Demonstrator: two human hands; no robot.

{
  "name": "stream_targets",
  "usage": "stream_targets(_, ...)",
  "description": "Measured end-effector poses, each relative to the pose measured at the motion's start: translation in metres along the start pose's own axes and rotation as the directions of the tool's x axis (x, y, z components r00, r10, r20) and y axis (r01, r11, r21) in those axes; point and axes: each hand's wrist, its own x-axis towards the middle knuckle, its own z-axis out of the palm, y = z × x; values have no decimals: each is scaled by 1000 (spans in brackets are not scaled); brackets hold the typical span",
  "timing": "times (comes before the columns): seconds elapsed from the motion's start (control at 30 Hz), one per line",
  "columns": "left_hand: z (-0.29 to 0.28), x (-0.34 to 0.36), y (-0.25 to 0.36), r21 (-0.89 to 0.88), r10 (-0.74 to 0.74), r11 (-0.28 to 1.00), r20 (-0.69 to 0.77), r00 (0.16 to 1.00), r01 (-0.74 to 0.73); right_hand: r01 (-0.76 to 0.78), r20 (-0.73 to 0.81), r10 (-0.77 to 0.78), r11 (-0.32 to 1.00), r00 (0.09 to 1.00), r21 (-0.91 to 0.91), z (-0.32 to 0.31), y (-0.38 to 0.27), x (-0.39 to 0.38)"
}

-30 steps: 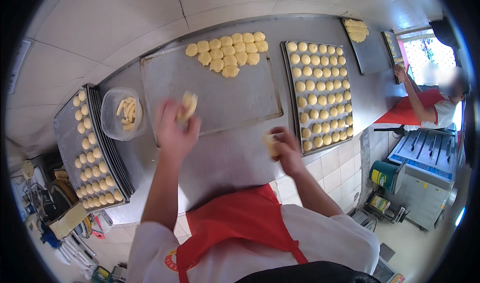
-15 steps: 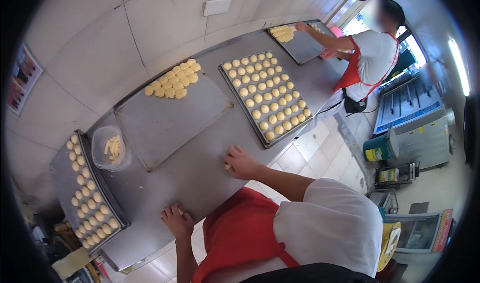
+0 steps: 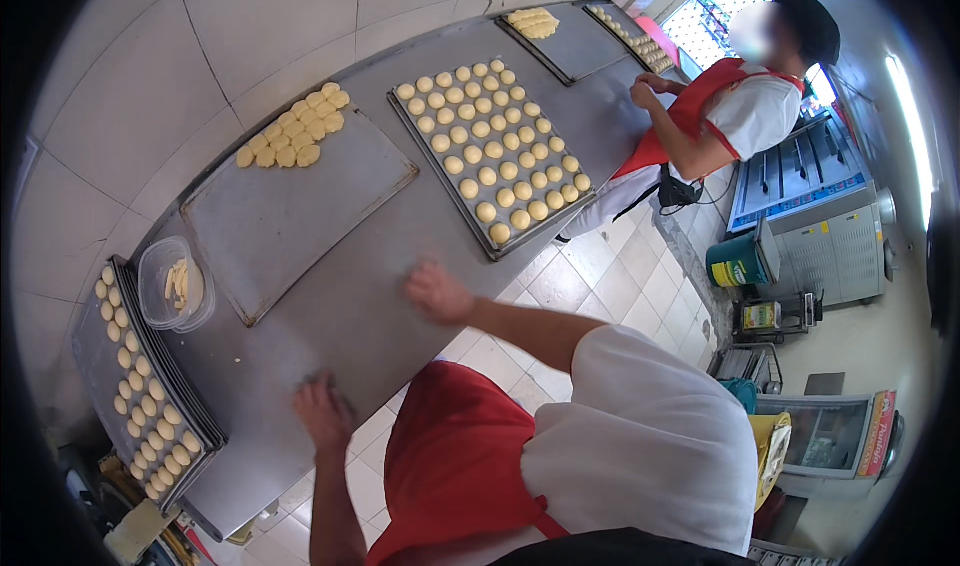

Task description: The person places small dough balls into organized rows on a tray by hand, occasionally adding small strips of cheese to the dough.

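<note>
Palm down on the grey metal table (image 3: 380,331), my right hand (image 3: 438,293) is curled and blurred by motion. My left hand (image 3: 322,412) is also cupped on the tabletop, close to the near edge and smeared. Whatever is under either palm is hidden. Beyond my hands lies a flat tray (image 3: 290,236) with a cluster of flattened dough pieces (image 3: 298,131) at its far end. A clear plastic tub (image 3: 160,311) holding pale yellow sticks (image 3: 177,284) stands left of that tray.
Dough balls in rows fill a tray (image 3: 470,228) at right centre. More balls lie on stacked trays (image 3: 215,444) at the far left. A co-worker in a red apron (image 3: 690,116) stands at the table's far right, near another tray (image 3: 580,54) with dough.
My view has shifted, so the table things sit further left. Both my hands have stayed on the table. The co-worker's hands have drawn back from the dough on the far tray.
</note>
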Motion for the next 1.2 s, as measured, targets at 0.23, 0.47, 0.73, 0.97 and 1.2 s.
stream_targets(0.23,16,101,-16,-192,6,981,109,994,15,13,203,-8,1000,979,-21,30,-7,88)
stream_targets(0.47,5,19,41,-133,-37,991,-43,998,31,15,41,-16,1000,999,18,6,-19,-17)
stream_targets(0.73,24,91,-31,-57,89,994,-137,987,-98,34,221,-33,999,975,-2,7,15,72)
stream_targets(0.97,15,70,44,-87,110,990,-20,994,-111,-27,190,3,991,982,127,3,-42,12)
stream_targets(1.2,12,89,-20,-177,91,979,-69,993,-102,-25,-14,26,999,1000,48,8,14,32)
